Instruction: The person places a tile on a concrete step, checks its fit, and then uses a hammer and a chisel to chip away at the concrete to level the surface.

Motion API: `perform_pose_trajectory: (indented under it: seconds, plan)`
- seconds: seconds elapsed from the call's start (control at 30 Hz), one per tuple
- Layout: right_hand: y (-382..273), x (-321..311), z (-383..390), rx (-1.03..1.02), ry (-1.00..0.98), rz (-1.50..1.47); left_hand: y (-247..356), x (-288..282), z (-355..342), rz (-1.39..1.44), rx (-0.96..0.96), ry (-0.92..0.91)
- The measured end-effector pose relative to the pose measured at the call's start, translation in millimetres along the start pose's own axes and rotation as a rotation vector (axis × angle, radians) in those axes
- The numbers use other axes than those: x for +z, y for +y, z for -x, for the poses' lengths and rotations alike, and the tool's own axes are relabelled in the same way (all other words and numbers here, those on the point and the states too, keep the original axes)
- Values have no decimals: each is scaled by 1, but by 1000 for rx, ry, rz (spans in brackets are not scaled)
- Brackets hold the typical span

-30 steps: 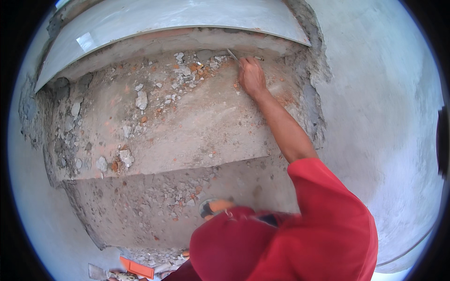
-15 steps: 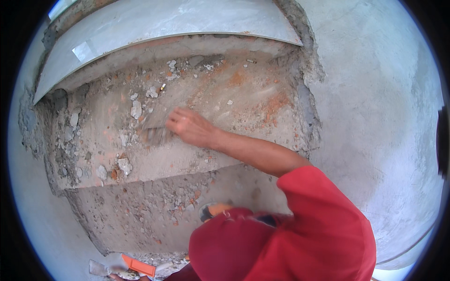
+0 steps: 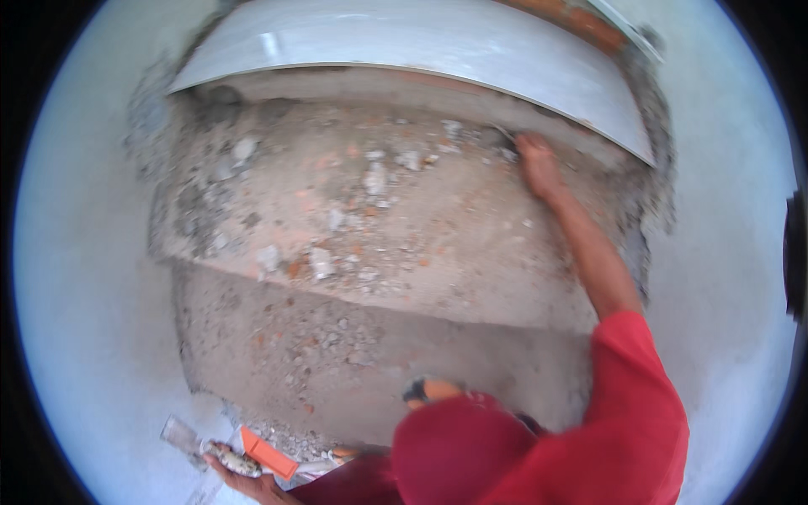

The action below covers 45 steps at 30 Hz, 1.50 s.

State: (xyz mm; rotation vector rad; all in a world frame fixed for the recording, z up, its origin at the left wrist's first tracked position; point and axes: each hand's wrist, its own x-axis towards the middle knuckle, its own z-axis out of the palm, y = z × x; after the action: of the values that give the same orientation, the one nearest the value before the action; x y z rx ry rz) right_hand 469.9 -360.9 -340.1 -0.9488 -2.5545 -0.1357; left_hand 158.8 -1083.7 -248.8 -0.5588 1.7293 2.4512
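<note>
My right hand (image 3: 541,168) reaches far up the rough concrete step (image 3: 471,244), into the corner under the tile above. Its fingers are closed around a thin, flat tool (image 3: 502,133), mostly hidden and blurred, so its kind cannot be made out. At the lower left, my left hand (image 3: 244,481) is closed around the crusted handle of a scraper (image 3: 236,460), whose wide grey blade (image 3: 179,436) points up and left. Beside that hand lies an orange, box-shaped piece (image 3: 269,454), partly hidden near my arm.
Pale rubble chunks (image 3: 321,263) and reddish crumbs are scattered over the step. A grey glossy tile (image 3: 404,38) overhangs it at the back. Below is a lower step (image 3: 278,337) with grit, where a sandalled foot (image 3: 429,391) shows. Grey plastered walls (image 3: 724,252) flank both sides.
My right hand has moved from the middle of the step up and right to the back corner. The view has turned, and more of my left hand and the scraper shows.
</note>
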Motion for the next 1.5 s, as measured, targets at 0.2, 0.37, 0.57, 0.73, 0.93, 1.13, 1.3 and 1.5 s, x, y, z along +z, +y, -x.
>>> perform_pose_trajectory:
  seconds: [0.2,0.37,0.57,0.73,0.93,1.13,1.3,1.5]
  plan:
    - [-33,-40,-34,56,-402,-276,2,-7,2,68,14,-135]
    - [-41,-50,6,128,-201,-285,-1,-12,-4,46,22,-128]
    - [-3,-54,34,440,-357,-127,-3,-30,-21,11,-126,-207]
    - [-36,-36,8,517,-428,-271,-5,-37,-28,-114,51,-65]
    - [-69,-34,-35,701,-463,-313,-10,-8,-19,-133,3,-11]
    - [-136,-52,-33,58,-215,-95,-2,1,-11,-114,32,-12]
    - [-71,-12,-55,-84,-115,130,-14,-9,-24,-57,-54,-130]
    - [-143,39,-78,67,9,-191,-8,35,16,-15,49,77]
